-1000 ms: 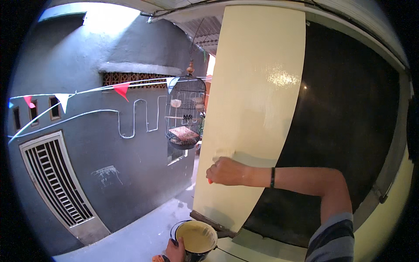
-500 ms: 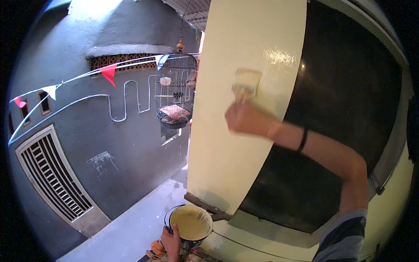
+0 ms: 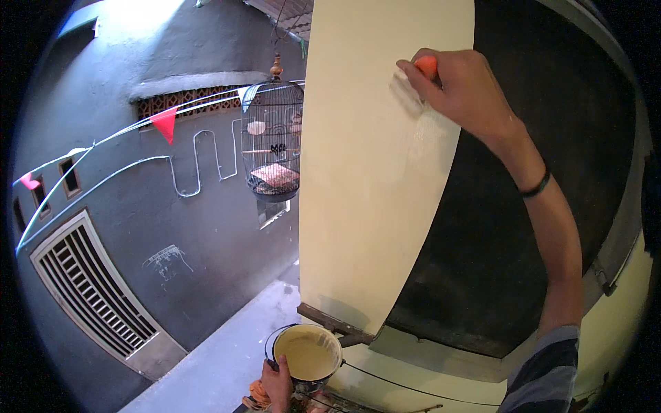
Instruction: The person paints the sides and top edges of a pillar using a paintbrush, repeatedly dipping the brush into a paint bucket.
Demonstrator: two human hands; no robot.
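Observation:
My right hand (image 3: 458, 86) is closed round a paintbrush (image 3: 407, 96) with an orange handle end. Its bristles rest against the pale yellow wall (image 3: 365, 206), near the edge beside a dark opening. Wet paint shines just below the brush. Low in the view, my left hand (image 3: 277, 385) grips the rim of a black bucket (image 3: 306, 361), thumb over the edge. Pale yellow paint fills part of the bucket, and its thin wire handle leans to the left. The bucket's underside is partly hidden.
A round birdcage (image 3: 274, 141) hangs left of the yellow wall. Bunting (image 3: 164, 124) on strings crosses in front of the grey wall (image 3: 220, 241). A barred door (image 3: 96, 289) stands at lower left. The dark opening (image 3: 523, 206) lies right, and a ledge (image 3: 334, 322) juts above the bucket.
My right hand has moved up and to the right with the paintbrush, turning at the wrist so the handle end now faces me. My left hand still holds the bucket.

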